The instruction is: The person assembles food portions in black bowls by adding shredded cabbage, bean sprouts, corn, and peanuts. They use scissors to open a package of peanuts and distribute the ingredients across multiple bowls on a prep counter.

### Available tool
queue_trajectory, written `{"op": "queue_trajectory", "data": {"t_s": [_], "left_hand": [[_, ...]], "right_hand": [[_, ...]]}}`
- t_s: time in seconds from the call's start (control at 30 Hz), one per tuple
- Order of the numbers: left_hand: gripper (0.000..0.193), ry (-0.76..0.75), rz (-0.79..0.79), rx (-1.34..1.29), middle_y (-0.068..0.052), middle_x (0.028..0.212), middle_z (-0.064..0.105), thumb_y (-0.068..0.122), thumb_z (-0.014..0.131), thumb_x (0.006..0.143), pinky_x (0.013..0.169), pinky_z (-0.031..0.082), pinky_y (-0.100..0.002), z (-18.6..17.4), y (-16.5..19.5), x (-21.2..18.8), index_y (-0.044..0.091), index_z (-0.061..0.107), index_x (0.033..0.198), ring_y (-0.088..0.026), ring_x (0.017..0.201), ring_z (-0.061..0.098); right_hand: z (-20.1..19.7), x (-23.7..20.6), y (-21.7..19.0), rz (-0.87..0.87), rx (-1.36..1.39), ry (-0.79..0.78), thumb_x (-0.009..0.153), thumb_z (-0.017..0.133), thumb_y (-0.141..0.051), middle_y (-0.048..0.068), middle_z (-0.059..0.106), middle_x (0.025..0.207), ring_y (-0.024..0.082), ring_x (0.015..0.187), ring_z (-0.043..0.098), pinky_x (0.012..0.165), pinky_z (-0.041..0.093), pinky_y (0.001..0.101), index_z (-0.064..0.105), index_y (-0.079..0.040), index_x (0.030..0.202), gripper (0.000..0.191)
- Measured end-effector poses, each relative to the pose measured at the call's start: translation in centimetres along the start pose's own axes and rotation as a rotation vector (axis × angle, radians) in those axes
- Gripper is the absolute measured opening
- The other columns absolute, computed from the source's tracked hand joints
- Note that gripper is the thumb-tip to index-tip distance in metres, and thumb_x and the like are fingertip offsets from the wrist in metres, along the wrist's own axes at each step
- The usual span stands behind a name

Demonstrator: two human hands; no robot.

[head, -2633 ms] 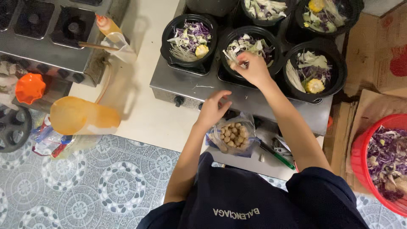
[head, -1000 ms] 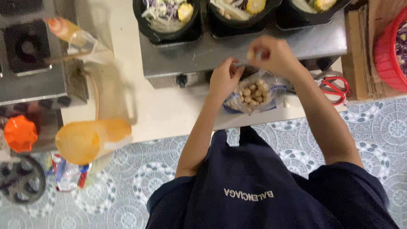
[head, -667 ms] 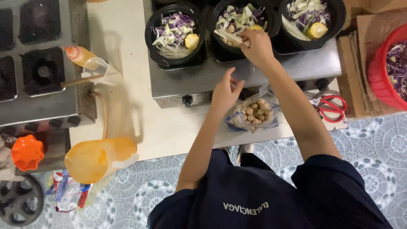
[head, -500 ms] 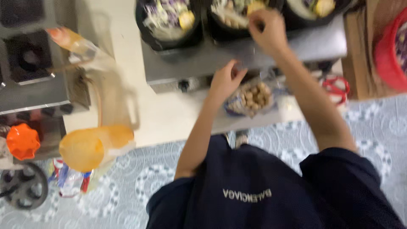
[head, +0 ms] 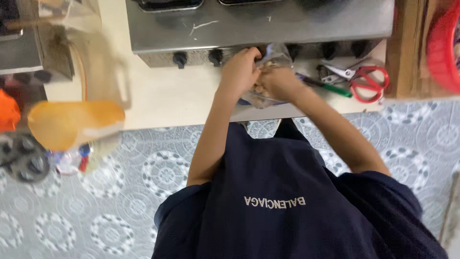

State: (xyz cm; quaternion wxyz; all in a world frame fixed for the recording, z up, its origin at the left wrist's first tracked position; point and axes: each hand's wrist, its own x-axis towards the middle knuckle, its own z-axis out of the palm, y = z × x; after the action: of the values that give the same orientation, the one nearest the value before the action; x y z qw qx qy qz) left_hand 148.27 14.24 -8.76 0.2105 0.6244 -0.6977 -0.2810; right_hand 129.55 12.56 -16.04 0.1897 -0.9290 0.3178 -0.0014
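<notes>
Two hands meet at a clear plastic bag (head: 268,72) of small brown balls on the pale surface (head: 167,96): left hand (head: 239,72) gripping its rim, right hand (head: 278,84) reaching inside, just left of red-handled scissors (head: 359,79).

Head camera, straight down, close.

Left of the clear plastic bag (head: 268,72), the pale countertop (head: 167,96) lies bare as far as the orange jug (head: 72,122). Behind the bag, the steel cooker (head: 258,26) with its knobs blocks the way. Right of the bag, a green pen (head: 326,86) and red-handled scissors (head: 359,81) crowd the surface.
</notes>
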Motion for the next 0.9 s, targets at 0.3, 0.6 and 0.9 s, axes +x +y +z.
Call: {"op": "queue_trajectory", "data": {"t_s": [0.3,0.6,0.9], "left_hand": [[0.033,0.521,-0.062,0.066,-0.012,0.109,0.069,0.014,0.079,0.082,0.090,0.051,-0.046,1.7,8.0,1.8,0.008,0.066,0.112,-0.037,0.105,0.064],[0.026,0.786,-0.053,-0.068,-0.015,0.110,0.067,0.014,0.075,0.094,0.095,0.051,-0.046,4.0,14.3,5.6,0.004,0.066,0.117,-0.037,0.107,0.063],[0.041,0.604,-0.021,0.068,-0.014,0.121,0.064,0.011,0.069,0.091,0.092,0.051,-0.050,10.0,17.5,14.4,0.011,0.061,0.131,-0.037,0.112,0.061]], "right_hand": [[-1.5,3.2,3.3,-0.209,0.090,-0.028,0.092,0.066,-0.033,0.019,0.073,0.108,0.036,0.091,0.072,0.074,0.056,0.0471,0.066,-0.005,0.121,0.041],[-16.1,-2.8,11.4,-0.211,0.423,0.333,0.080,0.075,-0.015,0.015,0.070,0.097,0.034,0.084,0.069,0.074,0.055,0.0446,0.070,-0.005,0.093,0.017],[-19.2,-0.5,25.3,-0.090,0.115,0.828,0.083,0.081,-0.002,0.011,0.072,0.093,0.032,0.087,0.070,0.077,0.056,0.0435,0.070,-0.006,0.098,0.018]]}}
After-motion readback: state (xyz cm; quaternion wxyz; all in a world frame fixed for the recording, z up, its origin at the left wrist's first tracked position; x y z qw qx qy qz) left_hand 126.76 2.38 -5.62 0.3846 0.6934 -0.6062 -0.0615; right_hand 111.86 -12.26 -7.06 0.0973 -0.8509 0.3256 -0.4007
